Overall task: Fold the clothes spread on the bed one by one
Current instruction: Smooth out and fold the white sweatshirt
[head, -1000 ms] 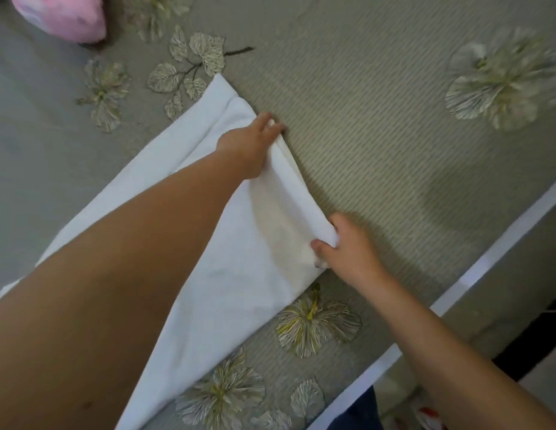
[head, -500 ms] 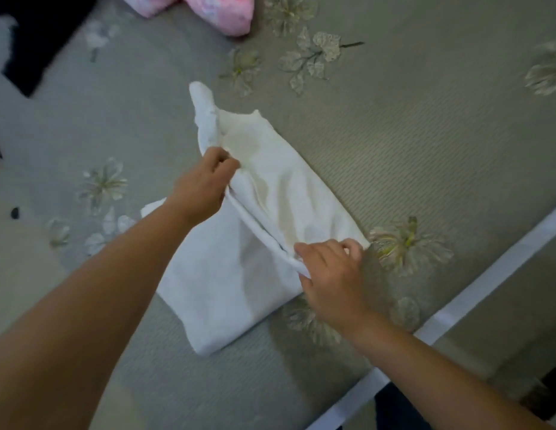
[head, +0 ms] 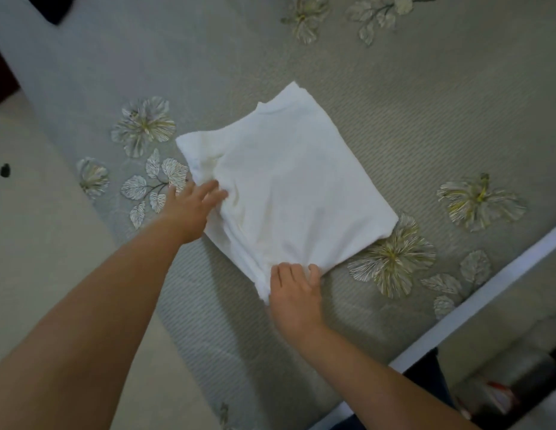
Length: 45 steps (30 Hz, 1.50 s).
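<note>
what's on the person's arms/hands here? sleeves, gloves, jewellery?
Nothing visible. Both forearms are bare as far up as the frame shows, with no sleeve edge in view. The left hand and right hand wear no gloves, and no rings, watch or bands can be seen.

dark item (head: pixel 53 7) cropped at top edge

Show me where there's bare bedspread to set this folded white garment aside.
Bare bedspread lies beyond the white garment, up to the flower prints at the top edge. Another bare strip runs left of it toward the dark item in the far corner. Near the garment's front edge it is crowded: left hand, right hand, bed's edge.
</note>
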### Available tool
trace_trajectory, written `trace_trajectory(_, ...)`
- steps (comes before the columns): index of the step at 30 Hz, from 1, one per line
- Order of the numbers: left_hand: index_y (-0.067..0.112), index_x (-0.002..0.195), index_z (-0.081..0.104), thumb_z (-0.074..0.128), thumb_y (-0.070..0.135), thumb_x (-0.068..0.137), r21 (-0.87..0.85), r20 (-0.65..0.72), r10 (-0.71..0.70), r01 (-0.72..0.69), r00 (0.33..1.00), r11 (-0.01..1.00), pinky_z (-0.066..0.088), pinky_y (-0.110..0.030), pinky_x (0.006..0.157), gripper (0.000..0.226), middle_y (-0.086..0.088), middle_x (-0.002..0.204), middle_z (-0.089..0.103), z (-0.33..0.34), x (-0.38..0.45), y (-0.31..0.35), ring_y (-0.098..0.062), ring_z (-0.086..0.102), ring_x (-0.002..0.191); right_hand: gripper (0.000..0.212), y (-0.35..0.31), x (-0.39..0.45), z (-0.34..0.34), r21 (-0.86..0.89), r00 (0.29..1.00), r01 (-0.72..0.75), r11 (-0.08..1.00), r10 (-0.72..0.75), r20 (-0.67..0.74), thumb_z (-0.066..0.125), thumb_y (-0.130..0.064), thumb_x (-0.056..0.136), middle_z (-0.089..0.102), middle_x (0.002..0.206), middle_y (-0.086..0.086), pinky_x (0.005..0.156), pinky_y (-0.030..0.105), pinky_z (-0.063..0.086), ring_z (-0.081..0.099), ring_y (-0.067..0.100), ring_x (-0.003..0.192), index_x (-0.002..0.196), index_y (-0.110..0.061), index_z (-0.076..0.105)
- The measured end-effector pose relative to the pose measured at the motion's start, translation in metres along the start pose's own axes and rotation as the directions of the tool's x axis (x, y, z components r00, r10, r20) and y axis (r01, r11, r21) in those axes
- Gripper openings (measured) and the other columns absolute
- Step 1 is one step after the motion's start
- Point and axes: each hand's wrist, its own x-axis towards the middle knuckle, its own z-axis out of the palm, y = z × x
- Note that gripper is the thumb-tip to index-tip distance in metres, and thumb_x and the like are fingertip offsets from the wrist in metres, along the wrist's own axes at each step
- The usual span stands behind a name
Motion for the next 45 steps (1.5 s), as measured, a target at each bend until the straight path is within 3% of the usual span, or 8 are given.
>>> trace_trajectory(4,0.027,0.144,-0.014,0.052,0.013,0.085,0.122,-0.017,-0.038,0.040,0.999,0.992,0.001,-0.051,0.112,0.089,0.000,0.154,-0.016,0.026,-0.005,0.007,-0.030,-0.014,0.141,0.096,-0.018,0.009,0.016,0.011,0.967,-0.133,0.991,0.128,0.221,0.056,-0.062,0.076,0.024,0.150,0.016,0.107,0.062,-0.006,0.024,0.027,0.138,0.140,0.003,0.026)
trace_trajectory(7,0.021,0.143,-0.018,0.049,0.024,0.089,0.176,-0.090,0.020,-0.004,0.996,0.984,-0.007,-0.044,0.113,0.087,-0.004,0.152,-0.021,0.038,-0.006,0.004,-0.025,-0.019,0.140,0.100,-0.024,0.030,0.027,-0.032,0.953,-0.097,0.995,0.102,0.284,0.044,-0.052,0.089,-0.048,0.125,0.025,0.085,0.057,-0.033,-0.042,0.040,0.120,0.131,0.001,-0.030)
trace_trajectory(15,0.022,0.136,-0.015,0.057,0.019,0.083,0.146,-0.225,0.259,-0.230,0.939,0.962,-0.012,-0.038,0.111,0.090,-0.003,0.145,-0.019,0.047,0.001,0.007,-0.026,-0.022,0.134,0.070,-0.023,0.052,0.033,-0.052,0.921,-0.084,0.995,0.098,0.377,0.034,-0.022,0.098,-0.012,0.146,0.035,0.095,0.059,-0.022,-0.012,0.050,0.135,0.139,0.009,-0.014)
trace_trajectory(19,-0.001,0.116,0.059,0.052,0.015,0.066,0.236,-0.393,0.396,-0.326,0.830,0.916,0.048,-0.054,0.082,0.053,-0.016,0.119,0.061,0.033,0.001,0.013,-0.036,0.058,0.108,0.075,-0.010,0.055,0.010,-0.009,0.886,-0.008,1.000,0.012,0.463,0.047,-0.016,0.092,0.005,0.149,0.031,0.113,0.050,0.001,0.007,0.042,0.139,0.140,0.012,-0.003)
trace_trajectory(25,-0.004,0.093,0.069,0.048,0.004,0.067,0.133,-0.541,0.300,-0.272,0.786,0.953,0.049,-0.060,0.069,0.034,-0.018,0.073,0.067,0.014,0.011,0.053,-0.034,0.068,0.072,0.054,0.047,0.051,-0.043,0.226,0.931,-0.056,0.972,-0.031,0.364,0.050,-0.010,0.086,0.046,0.127,0.014,0.088,0.034,0.039,0.050,0.027,0.112,0.134,-0.001,0.027)
trace_trajectory(34,-0.012,0.068,0.065,0.080,-0.017,0.033,0.147,-0.535,0.310,-0.275,0.786,0.950,0.049,-0.058,0.054,0.038,-0.033,0.078,0.066,-0.123,0.012,0.142,-0.048,0.065,0.069,0.060,0.181,0.052,-0.138,-0.006,0.997,0.040,0.999,-0.040,0.068,0.049,-0.009,0.085,0.041,0.133,0.015,0.096,0.032,0.031,0.043,0.028,0.117,0.138,0.001,0.022)
trace_trajectory(38,-0.010,0.120,0.051,0.060,-0.007,0.076,0.153,-0.555,0.250,-0.198,0.793,0.968,0.033,-0.040,0.104,0.044,-0.030,0.133,0.044,-0.222,0.020,0.197,-0.038,0.045,0.123,0.056,0.258,0.048,-0.212,-0.024,0.992,-0.010,1.000,0.007,-0.128,0.045,-0.009,0.087,0.038,0.139,0.015,0.104,0.033,0.027,0.040,0.026,0.124,0.138,0.000,0.025)
trace_trajectory(45,-0.006,0.066,0.069,0.084,-0.008,0.024,0.471,-0.688,0.474,-0.159,0.550,0.868,0.053,-0.038,0.047,0.044,-0.023,0.072,0.070,-0.383,-0.003,0.353,-0.032,0.069,0.061,0.061,0.422,-0.010,-0.329,-0.072,0.938,-0.092,0.993,0.062,-0.340,0.037,-0.004,0.088,0.020,0.150,0.020,0.114,0.034,0.013,0.024,0.027,0.138,0.143,0.004,0.012)
